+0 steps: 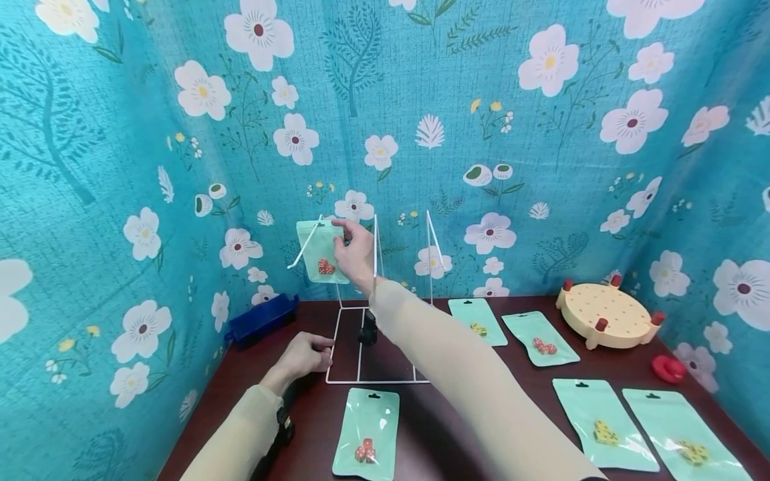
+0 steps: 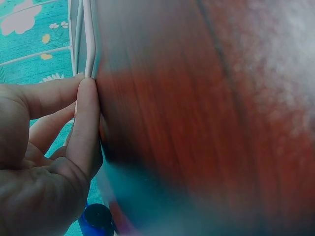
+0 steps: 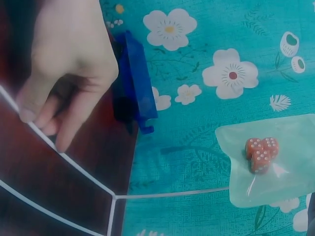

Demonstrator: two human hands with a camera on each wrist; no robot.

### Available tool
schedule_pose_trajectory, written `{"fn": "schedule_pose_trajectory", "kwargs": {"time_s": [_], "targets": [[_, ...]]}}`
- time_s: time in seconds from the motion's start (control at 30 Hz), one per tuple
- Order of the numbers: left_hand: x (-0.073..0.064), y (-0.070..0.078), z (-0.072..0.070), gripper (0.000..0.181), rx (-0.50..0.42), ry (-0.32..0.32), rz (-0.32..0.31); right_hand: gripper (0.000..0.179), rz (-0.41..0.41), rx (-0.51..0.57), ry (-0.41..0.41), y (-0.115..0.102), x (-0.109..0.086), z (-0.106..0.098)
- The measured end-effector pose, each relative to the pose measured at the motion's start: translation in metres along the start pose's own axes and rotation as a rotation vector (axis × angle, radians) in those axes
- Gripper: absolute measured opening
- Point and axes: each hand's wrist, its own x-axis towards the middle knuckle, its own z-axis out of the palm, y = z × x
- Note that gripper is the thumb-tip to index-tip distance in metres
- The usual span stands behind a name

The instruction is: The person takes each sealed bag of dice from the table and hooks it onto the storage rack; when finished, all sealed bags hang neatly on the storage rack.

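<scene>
A white wire display rack (image 1: 359, 354) stands on the table, with several prongs rising at its back. My left hand (image 1: 305, 354) pinches the left bar of its base between thumb and index finger, as the left wrist view shows close up. Up at the left prong, my right hand (image 1: 356, 252) holds a mint-green zip pouch (image 1: 313, 257) by its upper right edge. The prong passes in front of the pouch at its hang hole. Red dice (image 3: 261, 153) show through the pouch's window. The right hand's fingers are out of the right wrist view.
Another pouch with red dice (image 1: 365, 434) lies in front of the rack. Pouches with yellow dice (image 1: 604, 427) and red dice (image 1: 544, 347) lie on the right, near a round cream stand (image 1: 607, 314) and a red ring-like object (image 1: 668, 369). A blue tray (image 1: 263, 319) stands back left.
</scene>
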Motion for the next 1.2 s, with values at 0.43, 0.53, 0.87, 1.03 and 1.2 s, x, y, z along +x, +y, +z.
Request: {"fn": "schedule_pose_trajectory", "kwargs": {"time_s": [0.43,0.53,0.87,1.03,1.2], "targets": [[0.001,-0.001,0.005,0.042,-0.006,0.0,-0.009,0.038,0.065,-0.087,0.003,0.003,0.008,0.0],[0.001,-0.001,0.004,0.042,0.005,0.0,-0.008,0.038,0.07,-0.074,-0.021,0.003,0.009,-0.001],[-0.003,-0.005,0.001,0.044,0.022,0.004,-0.019,0.034,-0.068,-0.095,-0.028,0.006,-0.013,-0.009],[-0.003,-0.004,0.0,0.043,0.02,0.004,-0.027,0.032,-0.159,-0.139,-0.087,0.013,-0.049,-0.027],[-0.001,-0.001,0.001,0.045,0.012,-0.013,-0.027,0.038,-0.169,-0.228,-0.287,0.02,-0.095,-0.065]]}}
